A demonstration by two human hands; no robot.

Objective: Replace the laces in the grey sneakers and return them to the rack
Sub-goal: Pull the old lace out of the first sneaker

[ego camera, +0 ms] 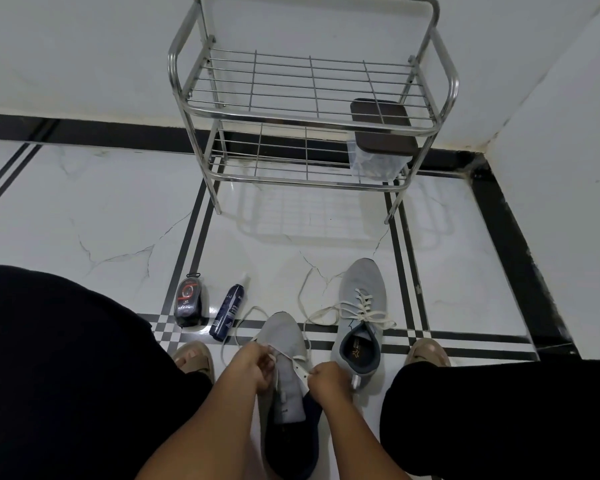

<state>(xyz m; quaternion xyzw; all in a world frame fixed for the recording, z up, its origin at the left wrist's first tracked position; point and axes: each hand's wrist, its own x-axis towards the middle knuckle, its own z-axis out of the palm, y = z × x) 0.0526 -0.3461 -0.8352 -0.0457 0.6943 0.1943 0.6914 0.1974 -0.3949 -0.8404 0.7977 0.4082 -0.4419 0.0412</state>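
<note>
A grey sneaker (282, 336) lies on the floor between my knees, toe pointing away. My left hand (248, 367) pinches its white lace (243, 315) at the left eyelets. My right hand (328, 377) grips the lace at the right eyelet row. Loose lace trails forward over the tiles. The second grey sneaker (362, 292) stands to the right, laced in white with its ends loose on the floor. The steel shoe rack (312, 109) stands against the wall ahead.
A shoe-polish sponge (189, 301) and a dark spray bottle (229, 311) lie on the floor to the left. A clear box with a brown lid (381, 133) sits on the rack's lower shelf, right side. My feet in sandals flank the sneakers.
</note>
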